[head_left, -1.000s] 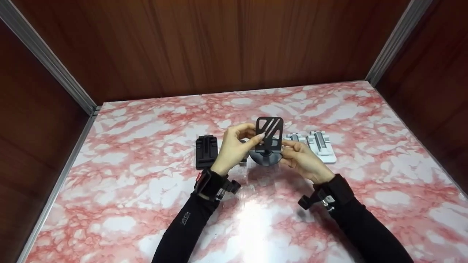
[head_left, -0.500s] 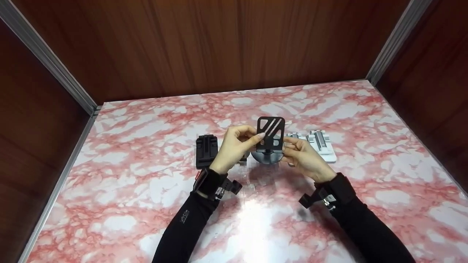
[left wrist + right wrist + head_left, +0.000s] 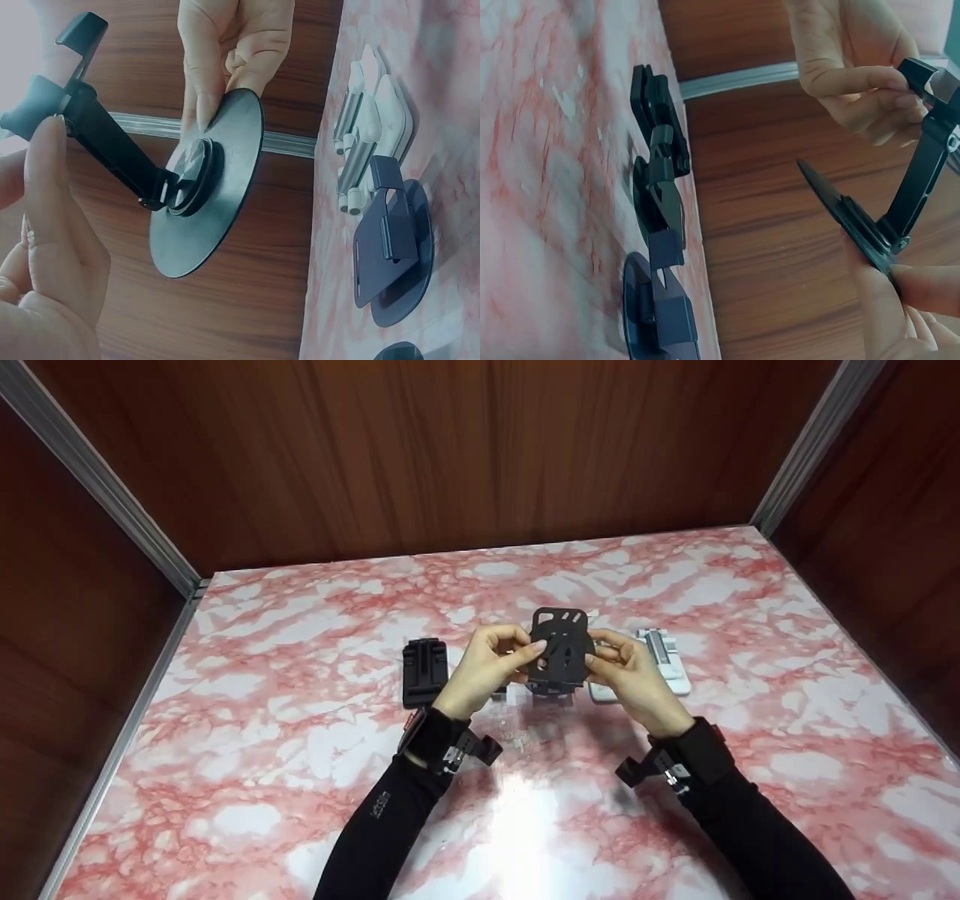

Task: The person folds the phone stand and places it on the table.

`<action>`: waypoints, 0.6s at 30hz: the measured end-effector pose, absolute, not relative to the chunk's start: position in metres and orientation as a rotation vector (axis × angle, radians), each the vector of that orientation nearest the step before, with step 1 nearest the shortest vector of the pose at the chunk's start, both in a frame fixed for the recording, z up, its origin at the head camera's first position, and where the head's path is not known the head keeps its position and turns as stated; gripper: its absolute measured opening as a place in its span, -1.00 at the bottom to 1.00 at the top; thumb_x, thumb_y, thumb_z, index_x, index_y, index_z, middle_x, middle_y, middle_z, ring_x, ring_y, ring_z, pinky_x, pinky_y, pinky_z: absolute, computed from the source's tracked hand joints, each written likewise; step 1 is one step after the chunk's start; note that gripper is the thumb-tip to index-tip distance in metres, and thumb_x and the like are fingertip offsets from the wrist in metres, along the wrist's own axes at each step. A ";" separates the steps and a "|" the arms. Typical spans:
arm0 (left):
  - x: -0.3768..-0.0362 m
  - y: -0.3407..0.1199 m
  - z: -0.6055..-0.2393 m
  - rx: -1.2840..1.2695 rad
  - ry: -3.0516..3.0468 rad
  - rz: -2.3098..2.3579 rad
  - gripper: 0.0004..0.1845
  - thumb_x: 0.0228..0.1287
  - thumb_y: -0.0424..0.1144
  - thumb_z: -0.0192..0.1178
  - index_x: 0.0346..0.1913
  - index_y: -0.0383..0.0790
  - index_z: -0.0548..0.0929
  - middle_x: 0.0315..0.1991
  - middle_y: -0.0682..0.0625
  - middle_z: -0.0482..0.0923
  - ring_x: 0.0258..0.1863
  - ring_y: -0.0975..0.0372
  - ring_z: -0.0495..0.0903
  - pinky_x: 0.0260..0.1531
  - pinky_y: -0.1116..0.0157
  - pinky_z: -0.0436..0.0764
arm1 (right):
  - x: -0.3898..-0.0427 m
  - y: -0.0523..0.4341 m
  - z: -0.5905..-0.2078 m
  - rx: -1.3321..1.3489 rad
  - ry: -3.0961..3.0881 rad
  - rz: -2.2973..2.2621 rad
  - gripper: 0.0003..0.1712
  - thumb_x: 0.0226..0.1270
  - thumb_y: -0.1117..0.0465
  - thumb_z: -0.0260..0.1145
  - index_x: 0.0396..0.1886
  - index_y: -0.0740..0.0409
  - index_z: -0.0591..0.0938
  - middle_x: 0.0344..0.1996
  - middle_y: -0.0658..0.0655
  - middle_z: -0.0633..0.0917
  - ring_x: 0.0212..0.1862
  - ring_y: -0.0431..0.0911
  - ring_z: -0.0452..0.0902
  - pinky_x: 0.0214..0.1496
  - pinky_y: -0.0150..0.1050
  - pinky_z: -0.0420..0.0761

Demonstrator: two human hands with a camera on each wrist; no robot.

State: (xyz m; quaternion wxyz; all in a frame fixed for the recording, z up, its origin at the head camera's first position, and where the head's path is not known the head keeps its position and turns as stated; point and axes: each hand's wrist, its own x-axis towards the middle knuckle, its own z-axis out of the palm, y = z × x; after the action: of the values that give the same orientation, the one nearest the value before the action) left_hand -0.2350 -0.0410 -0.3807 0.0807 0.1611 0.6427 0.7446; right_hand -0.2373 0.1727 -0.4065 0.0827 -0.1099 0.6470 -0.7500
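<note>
Partly, hands (image 3: 487, 664) hide stand (image 3: 559, 652).

You are holding a matt black plastic-looking phone stand with a round disc base (image 3: 214, 187). Under it lies a glossy pink-and-white marble-patterned tabletop (image 3: 300, 750), smooth enough to throw glare, backed by satin brown wood-grain wall panels (image 3: 420, 450) and brushed metal corner strips (image 3: 97, 480).

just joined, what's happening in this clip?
A person holds a black phone stand up off the pink marble table with both hands. The left hand pinches its cradle end, while the right hand grips the round base disc. The arm between cradle and disc is angled at its hinge. More stands lie on the table behind: a black folded one to the left, white ones to the right.
</note>
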 end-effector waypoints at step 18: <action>-0.238 -0.038 -0.387 0.439 1.756 2.193 -0.83 0.21 -0.40 0.17 -0.52 -0.16 0.55 -0.61 0.08 0.56 -0.65 0.33 0.53 -0.48 0.27 0.69 | -0.231 0.168 -0.397 -0.768 2.447 -2.392 -0.69 0.23 0.47 0.18 -0.02 0.47 0.53 -0.27 -0.02 0.74 -0.30 -0.20 0.67 -0.26 -0.43 0.63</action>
State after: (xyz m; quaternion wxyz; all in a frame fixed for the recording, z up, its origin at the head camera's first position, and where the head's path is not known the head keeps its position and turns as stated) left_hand -0.2378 -0.0385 -0.3867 0.1485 0.1527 0.6105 0.7628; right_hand -0.2307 0.1675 -0.3965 -0.1816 -0.2153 0.6862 -0.6706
